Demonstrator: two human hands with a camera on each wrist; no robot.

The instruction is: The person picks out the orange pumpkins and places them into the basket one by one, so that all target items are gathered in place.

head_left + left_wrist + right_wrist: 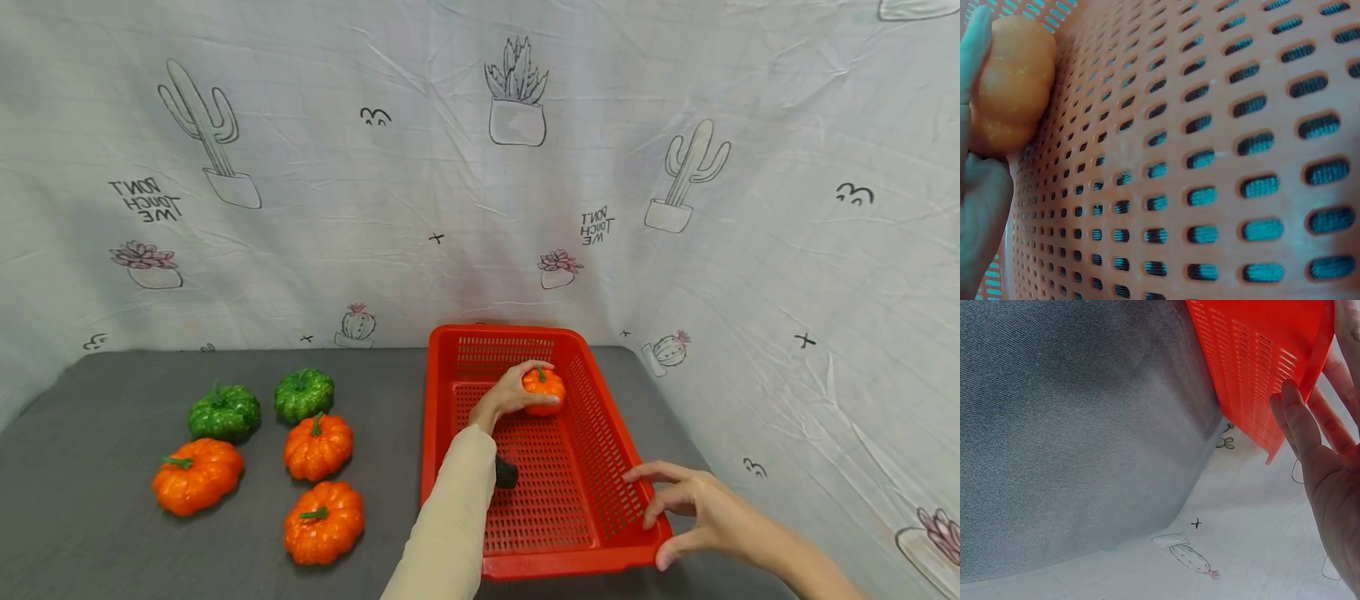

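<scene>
My left hand [513, 392] reaches into a red plastic basket [551, 562] and holds a small orange pumpkin [546, 385] near its far right corner. Fingers curve over the pumpkin's far side, with the thumb along the near side. In the left wrist view the orange pumpkin [1019, 84] sits between thumb and fingers, close against the perforated basket [1235, 81]. At the basket's near right corner, my right hand [693, 508] grips the rim, fingers over the edge and thumb low at the corner. The right wrist view shows its fingers [1302, 422] against the basket's outer side [1247, 356].
Left of the basket, three orange pumpkins [324, 522] and two green pumpkins [225, 414] lie on the dark grey table [90, 467]. A white cloth [315, 208] printed with cacti hangs behind the table and along its right side. A small black object [506, 473] shows beside the left forearm.
</scene>
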